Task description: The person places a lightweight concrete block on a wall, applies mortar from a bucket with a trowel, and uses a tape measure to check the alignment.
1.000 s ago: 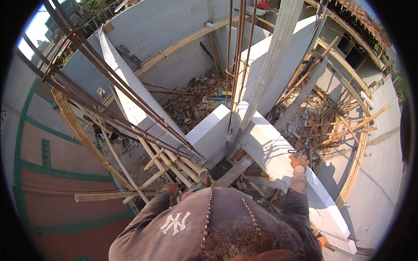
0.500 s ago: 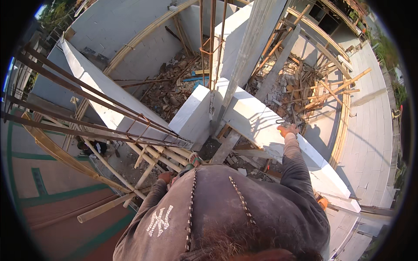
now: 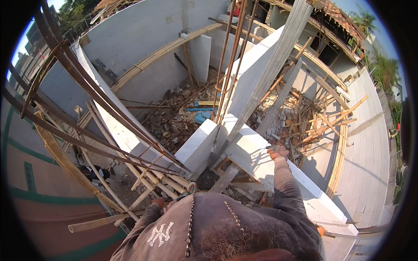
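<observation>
My right hand is stretched out over the top of the white block wall. Its fingers are closed round a small, dark metal item at their tips, too small to make out. Low at the left, my left hand is down beside the bamboo poles; its fingers are mostly hidden. A sandalled foot shows just in front of my dark hoodie. Past the inner end of the wall, a tall grey board leans up next to a white block pier.
Long rusty rebar rods sweep across the left, and more upright rebar stands mid-view. Rubble lies below between the walls. Scrap timber is piled at the right. A person is lower down at the left.
The view has tilted up, showing more of the far walls and roof. My right hand has shifted slightly left along the wall top; my left hand stays low by the bamboo.
</observation>
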A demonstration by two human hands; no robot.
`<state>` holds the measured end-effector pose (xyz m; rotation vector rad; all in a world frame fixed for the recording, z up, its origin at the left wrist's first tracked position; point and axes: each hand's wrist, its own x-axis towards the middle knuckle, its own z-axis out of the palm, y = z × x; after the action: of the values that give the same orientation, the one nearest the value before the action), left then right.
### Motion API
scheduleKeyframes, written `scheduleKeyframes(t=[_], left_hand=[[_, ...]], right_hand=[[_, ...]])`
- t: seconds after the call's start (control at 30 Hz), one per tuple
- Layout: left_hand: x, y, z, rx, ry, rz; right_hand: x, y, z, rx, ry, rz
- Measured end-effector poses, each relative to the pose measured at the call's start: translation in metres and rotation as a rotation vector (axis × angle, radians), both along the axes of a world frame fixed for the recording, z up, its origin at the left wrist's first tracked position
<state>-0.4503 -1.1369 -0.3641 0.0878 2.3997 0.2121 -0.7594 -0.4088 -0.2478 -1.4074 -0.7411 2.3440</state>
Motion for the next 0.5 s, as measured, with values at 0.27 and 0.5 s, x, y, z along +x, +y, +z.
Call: scheduleKeyframes(t=[0.27,0.5], left_hand=[[0.005,-0.010,-0.034,0.097,0.088,0.068],[0.016,-0.047,-0.041,0.052,-0.058,0.000]], right_hand=[[-0.017,-0.007,-0.004,-0.063,-0.095,-0.007],[-0.019,-0.041,0.032,1.482,-1.095,1.592]])
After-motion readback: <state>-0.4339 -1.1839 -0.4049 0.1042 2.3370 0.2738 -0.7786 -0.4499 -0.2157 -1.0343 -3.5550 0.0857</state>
